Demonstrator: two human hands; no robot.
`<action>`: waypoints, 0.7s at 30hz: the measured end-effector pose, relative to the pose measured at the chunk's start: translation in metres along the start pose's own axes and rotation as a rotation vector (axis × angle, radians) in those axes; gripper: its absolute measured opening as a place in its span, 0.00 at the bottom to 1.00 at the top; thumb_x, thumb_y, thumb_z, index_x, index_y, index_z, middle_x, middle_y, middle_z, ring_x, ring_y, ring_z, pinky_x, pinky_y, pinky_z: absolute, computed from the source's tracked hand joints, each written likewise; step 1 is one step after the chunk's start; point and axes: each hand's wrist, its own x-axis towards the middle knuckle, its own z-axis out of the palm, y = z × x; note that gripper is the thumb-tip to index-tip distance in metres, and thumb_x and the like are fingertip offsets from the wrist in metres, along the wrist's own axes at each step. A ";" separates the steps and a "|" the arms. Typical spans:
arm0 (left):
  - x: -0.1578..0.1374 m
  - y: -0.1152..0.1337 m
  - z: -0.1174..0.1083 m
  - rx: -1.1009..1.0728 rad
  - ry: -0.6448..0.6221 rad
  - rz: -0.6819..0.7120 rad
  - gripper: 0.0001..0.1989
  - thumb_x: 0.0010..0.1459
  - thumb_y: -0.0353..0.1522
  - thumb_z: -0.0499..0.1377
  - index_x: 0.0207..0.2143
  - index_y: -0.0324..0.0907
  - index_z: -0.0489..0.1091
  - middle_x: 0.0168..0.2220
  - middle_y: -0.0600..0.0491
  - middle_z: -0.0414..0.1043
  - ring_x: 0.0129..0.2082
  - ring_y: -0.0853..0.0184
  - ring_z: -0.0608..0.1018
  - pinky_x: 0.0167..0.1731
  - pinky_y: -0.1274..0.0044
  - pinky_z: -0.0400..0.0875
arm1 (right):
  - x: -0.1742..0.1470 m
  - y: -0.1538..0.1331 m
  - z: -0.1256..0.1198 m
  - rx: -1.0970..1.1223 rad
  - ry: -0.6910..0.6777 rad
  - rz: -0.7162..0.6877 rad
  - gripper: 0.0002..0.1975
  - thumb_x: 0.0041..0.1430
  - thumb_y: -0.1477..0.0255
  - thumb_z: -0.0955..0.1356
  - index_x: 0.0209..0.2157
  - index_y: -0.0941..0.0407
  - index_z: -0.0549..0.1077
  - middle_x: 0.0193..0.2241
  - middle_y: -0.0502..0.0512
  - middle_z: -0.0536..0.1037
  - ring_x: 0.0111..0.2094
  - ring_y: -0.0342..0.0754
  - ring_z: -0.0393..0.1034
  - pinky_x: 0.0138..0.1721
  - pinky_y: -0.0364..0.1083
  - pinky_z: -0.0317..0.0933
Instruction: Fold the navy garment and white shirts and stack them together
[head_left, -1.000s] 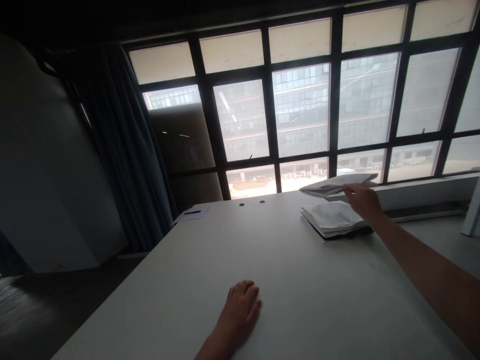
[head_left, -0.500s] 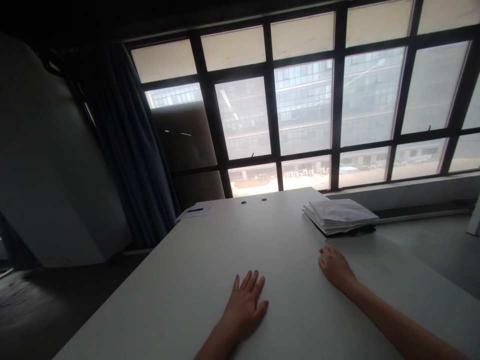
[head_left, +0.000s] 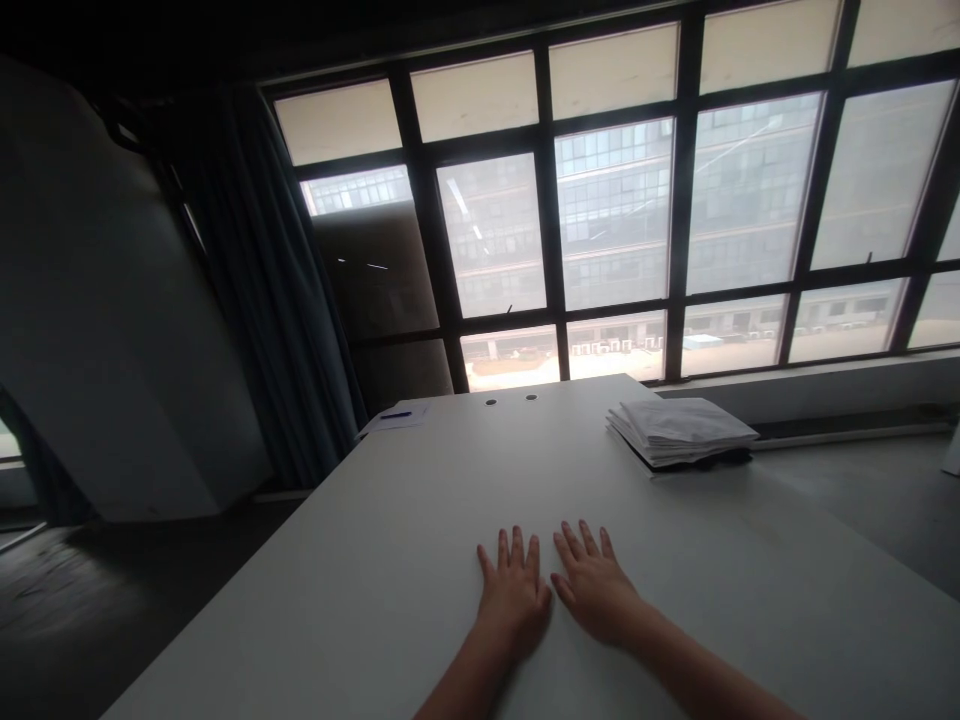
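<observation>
Both of my hands rest side by side on the white table [head_left: 360, 560]. My left hand [head_left: 514, 590] lies palm down with its fingers spread and nothing in it. Just to its right, my right hand [head_left: 594, 585] is also flat, fingers apart and holding nothing. The two thumbs come close together. Beyond my right hand, toward the table's right side, lies a stack of folded white cloth [head_left: 682, 430], with something black under it.
At the far left corner a blue pen [head_left: 396, 415] lies on white paper [head_left: 409, 421]. Two round holes [head_left: 531, 398] show near the far edge. A dark curtain [head_left: 277, 300] hangs left, and a large window [head_left: 615, 220] stands behind the table.
My right hand has moved left from near the cloth stack to beside my left hand, and its fingers have spread flat. My left hand has shifted slightly right.
</observation>
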 end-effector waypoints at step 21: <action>-0.013 0.010 -0.032 -0.045 -0.079 0.004 0.35 0.68 0.50 0.39 0.72 0.50 0.48 0.74 0.46 0.38 0.73 0.45 0.39 0.65 0.44 0.29 | -0.006 0.001 -0.013 0.086 -0.060 -0.060 0.34 0.67 0.47 0.56 0.70 0.44 0.56 0.72 0.57 0.52 0.72 0.69 0.36 0.65 0.74 0.22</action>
